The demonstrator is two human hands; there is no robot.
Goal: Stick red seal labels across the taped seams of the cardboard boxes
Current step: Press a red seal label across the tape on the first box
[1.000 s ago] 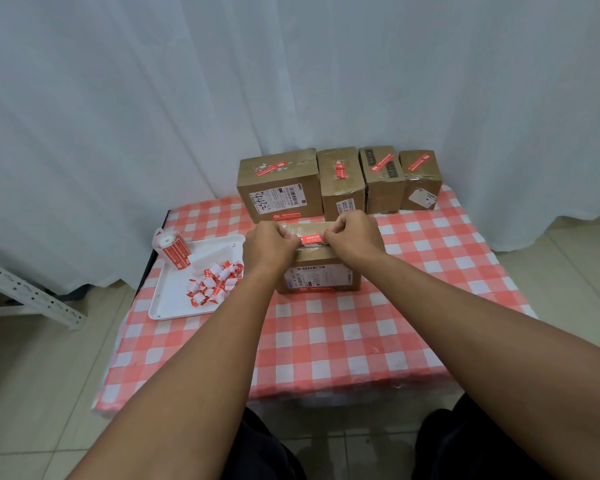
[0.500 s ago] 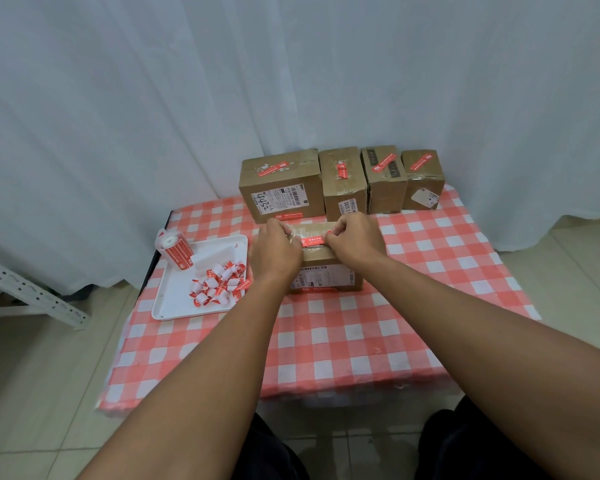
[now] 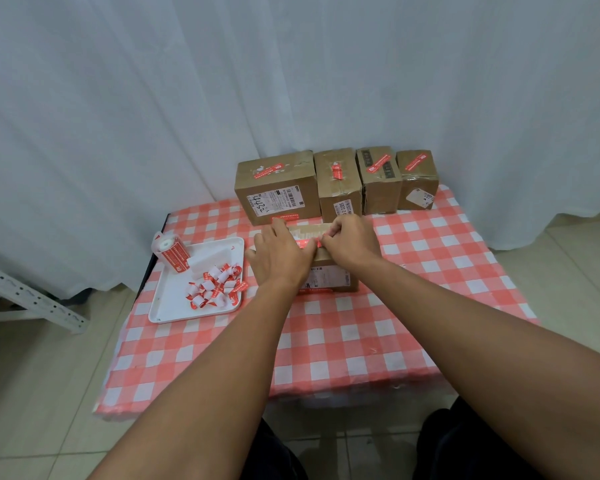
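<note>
A small cardboard box (image 3: 329, 277) stands in the middle of the checked table, and both my hands are on its top. A red seal label (image 3: 305, 242) lies across the taped seam between them. My left hand (image 3: 279, 252) lies over the left end of the label with fingers spread flat. My right hand (image 3: 350, 242) has curled fingers at the label's right end; whether it pinches the label is hidden. Behind stand several boxes in a row, each with a red label on top: the largest box (image 3: 276, 188) at the left, the smallest box (image 3: 417, 178) at the right.
A white tray (image 3: 174, 306) at the left holds several curled label backings (image 3: 215, 285) and a white block. A label roll (image 3: 169, 251) rests on its far corner. A white curtain hangs behind the table. A metal rail (image 3: 25, 296) slants at the far left over tiled floor.
My left hand has flattened and slid over the left part of the label. The right hand stays at the label's right end. The view shifted slightly.
</note>
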